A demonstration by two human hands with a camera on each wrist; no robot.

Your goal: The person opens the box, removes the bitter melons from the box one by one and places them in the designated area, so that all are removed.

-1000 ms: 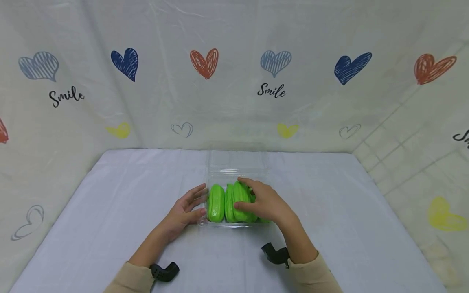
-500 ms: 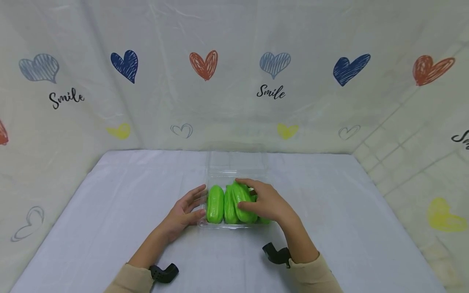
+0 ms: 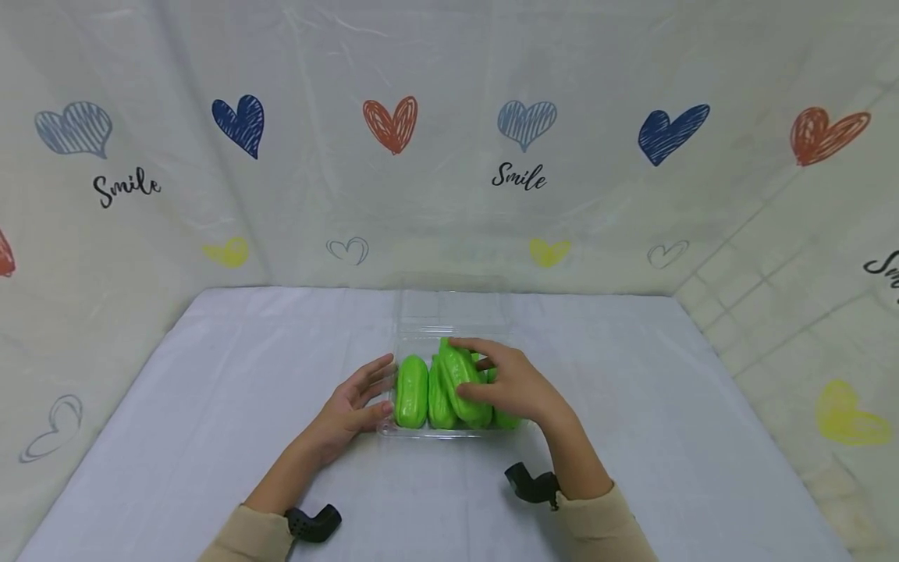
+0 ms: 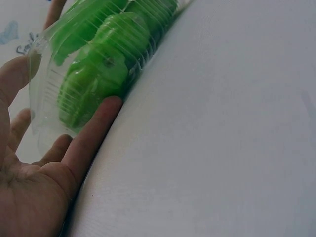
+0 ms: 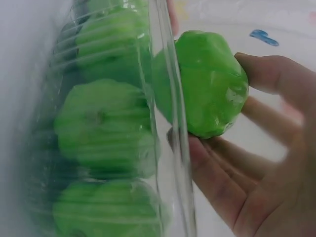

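Observation:
A clear plastic clamshell box (image 3: 449, 435) lies with its lid (image 3: 453, 308) raised at the back and several glossy, ridged green vegetables (image 3: 411, 393) in it, shaped like cucumbers. My right hand (image 3: 523, 382) grips one green cucumber-shaped vegetable (image 3: 463, 390) between thumb and fingers; it leans over the others, its stem end toward the far left. In the right wrist view this vegetable (image 5: 207, 84) sits above the box's rim. My left hand (image 3: 351, 406) rests at the box's left side, fingers extended; in the left wrist view its fingers (image 4: 94, 133) lie along the clear wall.
A white cloth (image 3: 246, 390) covers the table. Behind it hangs a white sheet (image 3: 449, 211) printed with hearts and "Smile". Black wrist devices (image 3: 312, 523) sit near both sleeve cuffs.
The vegetable in my right hand has turned, its far end swinging left and its near end right. More of the vegetables beneath show on the right. My left hand has stayed in place.

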